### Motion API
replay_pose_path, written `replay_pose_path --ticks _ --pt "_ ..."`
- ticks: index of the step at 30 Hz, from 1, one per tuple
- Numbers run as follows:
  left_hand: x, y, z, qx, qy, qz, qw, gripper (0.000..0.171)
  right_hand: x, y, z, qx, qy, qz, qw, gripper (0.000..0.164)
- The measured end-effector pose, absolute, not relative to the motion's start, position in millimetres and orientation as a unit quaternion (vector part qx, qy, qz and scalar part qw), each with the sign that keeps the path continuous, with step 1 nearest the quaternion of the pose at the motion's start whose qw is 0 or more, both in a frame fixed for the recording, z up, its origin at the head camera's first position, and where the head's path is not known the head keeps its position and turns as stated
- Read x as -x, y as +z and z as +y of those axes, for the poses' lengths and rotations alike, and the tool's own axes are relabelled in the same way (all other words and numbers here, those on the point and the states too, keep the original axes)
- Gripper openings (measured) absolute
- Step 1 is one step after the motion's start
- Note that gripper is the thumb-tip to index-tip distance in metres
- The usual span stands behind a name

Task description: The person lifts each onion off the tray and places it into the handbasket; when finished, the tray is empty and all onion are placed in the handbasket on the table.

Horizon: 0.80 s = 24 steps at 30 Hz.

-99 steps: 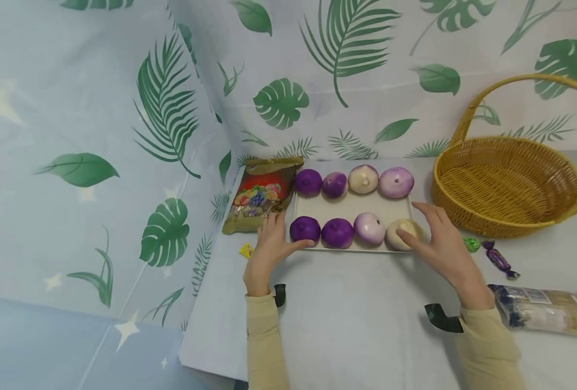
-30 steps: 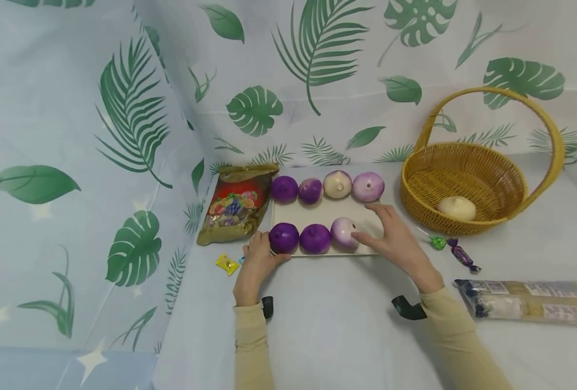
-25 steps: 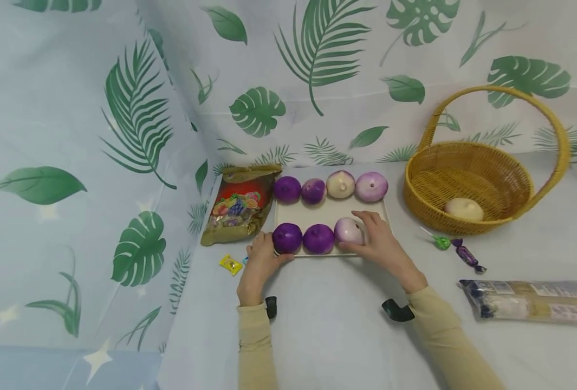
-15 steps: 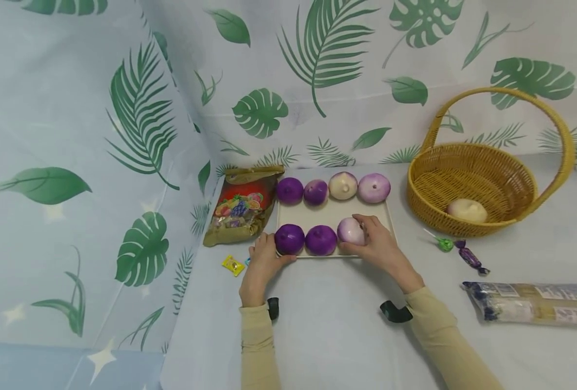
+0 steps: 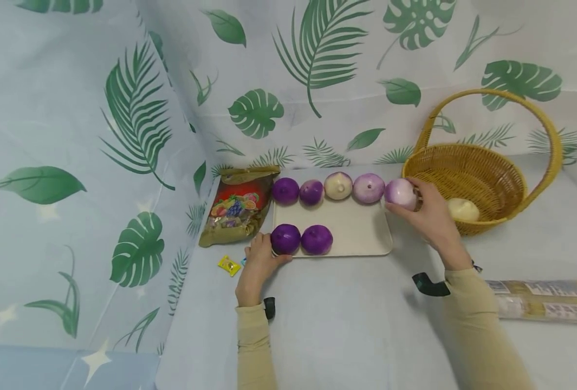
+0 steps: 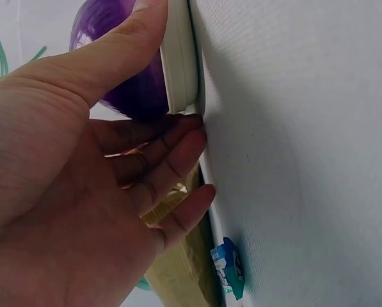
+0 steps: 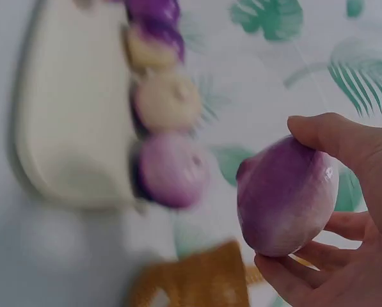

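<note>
A cream rectangular tray (image 5: 354, 233) lies on the table. My left hand (image 5: 259, 265) holds its near left corner, thumb along the front and fingers at the left side, beside a dark purple onion (image 5: 285, 239). Another purple onion (image 5: 317, 240) sits to its right. Along the tray's back edge stands a row of several onions (image 5: 368, 188), purple to pale. My right hand (image 5: 432, 216) grips a white-and-purple onion (image 5: 400, 194) between thumb and fingers, raised past the tray's right edge near the basket. In the right wrist view this onion (image 7: 286, 198) shows fully clear of the tray.
A wicker basket (image 5: 464, 162) with a tall handle stands at the right, holding a pale onion (image 5: 464, 209). A candy bag (image 5: 239, 206) lies left of the tray, with a yellow sweet (image 5: 229, 265) nearby. At the right lies a long clear package (image 5: 546, 298).
A pale onion has gone from the tray's front row into the basket. My right hand has lifted the white-and-purple onion from that row toward the basket. My left hand has come onto the tray corner.
</note>
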State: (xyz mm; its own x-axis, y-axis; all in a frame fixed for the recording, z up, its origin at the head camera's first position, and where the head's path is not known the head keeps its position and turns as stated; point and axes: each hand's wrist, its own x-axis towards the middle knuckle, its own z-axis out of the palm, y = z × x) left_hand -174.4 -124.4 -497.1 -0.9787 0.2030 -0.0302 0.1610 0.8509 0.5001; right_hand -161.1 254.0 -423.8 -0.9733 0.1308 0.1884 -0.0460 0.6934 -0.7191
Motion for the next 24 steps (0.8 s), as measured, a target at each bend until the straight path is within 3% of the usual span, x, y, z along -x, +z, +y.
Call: replay_pose_path --ticks 11,24 --pt "174.7 -497.9 -123.5 -0.091 0.255 0.961 0.05 0.073 164.8 -420.5 318.2 0.089 0.35 -0.927 0.104 0.089" --pt "174.9 -500.6 -124.6 -0.099 0.239 0.965 0.036 0.071 159.2 -415.2 306.0 0.088 0.348 -0.926 0.117 0.087"
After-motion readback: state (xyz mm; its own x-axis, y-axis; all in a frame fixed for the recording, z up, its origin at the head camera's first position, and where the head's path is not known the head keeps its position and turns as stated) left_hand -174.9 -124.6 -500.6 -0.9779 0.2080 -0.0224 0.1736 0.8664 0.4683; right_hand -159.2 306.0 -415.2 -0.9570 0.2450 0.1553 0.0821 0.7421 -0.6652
